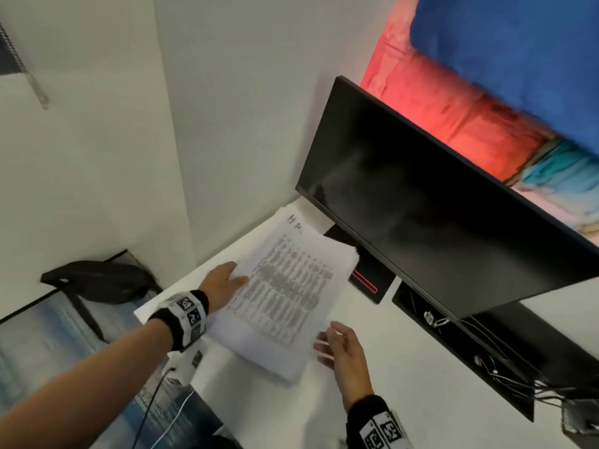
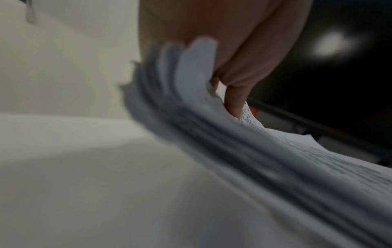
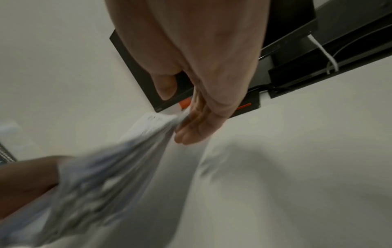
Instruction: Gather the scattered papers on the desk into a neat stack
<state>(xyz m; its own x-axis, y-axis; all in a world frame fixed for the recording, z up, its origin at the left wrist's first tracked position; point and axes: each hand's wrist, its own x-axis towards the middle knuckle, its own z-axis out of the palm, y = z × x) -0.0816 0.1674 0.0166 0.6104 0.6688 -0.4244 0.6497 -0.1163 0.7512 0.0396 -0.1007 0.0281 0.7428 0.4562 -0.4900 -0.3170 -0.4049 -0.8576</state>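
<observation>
A stack of printed white papers (image 1: 285, 286) lies slanted on the white desk (image 1: 405, 367), just in front of the monitor. My left hand (image 1: 227, 280) grips its left edge, thumb on the top sheet. In the left wrist view that thumb (image 2: 235, 100) presses on the papers (image 2: 254, 151), whose edge is lifted and fanned; the fingers beneath are hidden. My right hand (image 1: 337, 345) is at the near right corner. Its straight fingers (image 3: 191, 134) touch the edge of the papers (image 3: 106, 176), with the thumb held apart.
A dark monitor (image 1: 421, 205) leans over the desk at right. Its black base with a red line (image 1: 369, 283) sits just beyond the stack. Loose cables (image 1: 486, 367) lie in a black tray behind. A black bag (image 1: 97, 280) rests left of the desk by the wall.
</observation>
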